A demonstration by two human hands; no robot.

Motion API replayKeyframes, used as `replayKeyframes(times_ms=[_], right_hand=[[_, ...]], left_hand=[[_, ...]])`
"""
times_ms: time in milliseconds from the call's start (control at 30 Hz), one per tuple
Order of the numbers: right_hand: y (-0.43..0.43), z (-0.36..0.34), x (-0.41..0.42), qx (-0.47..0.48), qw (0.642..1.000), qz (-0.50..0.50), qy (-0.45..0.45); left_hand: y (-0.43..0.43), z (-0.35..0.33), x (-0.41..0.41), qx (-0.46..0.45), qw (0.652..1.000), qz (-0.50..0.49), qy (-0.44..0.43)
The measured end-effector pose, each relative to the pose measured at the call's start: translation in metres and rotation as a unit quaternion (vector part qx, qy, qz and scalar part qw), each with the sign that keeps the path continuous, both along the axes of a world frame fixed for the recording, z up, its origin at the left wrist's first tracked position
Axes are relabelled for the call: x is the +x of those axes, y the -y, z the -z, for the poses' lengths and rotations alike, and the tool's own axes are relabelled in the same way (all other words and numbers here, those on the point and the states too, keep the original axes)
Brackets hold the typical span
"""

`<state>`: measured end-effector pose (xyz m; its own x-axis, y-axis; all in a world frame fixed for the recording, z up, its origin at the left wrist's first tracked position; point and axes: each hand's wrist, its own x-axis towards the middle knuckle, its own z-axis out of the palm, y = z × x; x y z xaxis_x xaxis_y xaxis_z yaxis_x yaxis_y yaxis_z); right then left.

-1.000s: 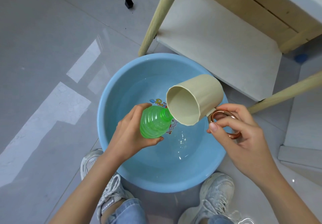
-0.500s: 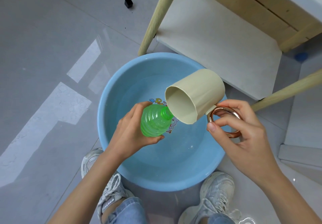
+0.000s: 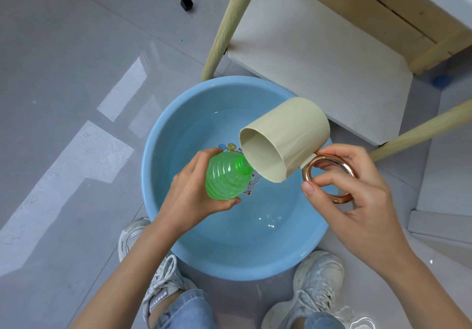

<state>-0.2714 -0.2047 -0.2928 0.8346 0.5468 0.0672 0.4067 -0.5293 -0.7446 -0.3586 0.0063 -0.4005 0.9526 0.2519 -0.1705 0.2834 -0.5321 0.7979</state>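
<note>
Tipping a cup over a bottle above a basin

The left hand (image 3: 189, 195) is gripping a ribbed green bottle (image 3: 227, 177). The right hand (image 3: 357, 201) is pinching the copper ring handle (image 3: 305, 174) of a tilted cream cup (image 3: 283, 144), whose rim is hanging just over the bottle's mouth. Below both hands, a blue basin (image 3: 157, 165) is holding water. Its printed picture (image 3: 231, 147) is showing a yellow "P", with the other letters hidden.

Left hand (image 3: 189, 195) grips a green bottle (image 3: 227, 177) over a blue basin (image 3: 158, 201) — right hand (image 3: 357, 193) tilts a cream cup (image 3: 288, 139) at its mouth.
</note>
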Motion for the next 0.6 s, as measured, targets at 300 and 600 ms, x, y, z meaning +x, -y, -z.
replayKeyframes(times_ms=[300,600], right_hand=[[-0.0004,-0.0005,-0.0008,-0.007,1.000,-0.007,0.020],[-0.0002,0.0017,0.0003,-0.021,0.999,-0.013,0.048]], left_hand=[[0.0003,0.0000,-0.0010,-0.003,1.000,-0.001,-0.001],[0.0002,0.0015,-0.0004,-0.003,1.000,-0.001,0.006]])
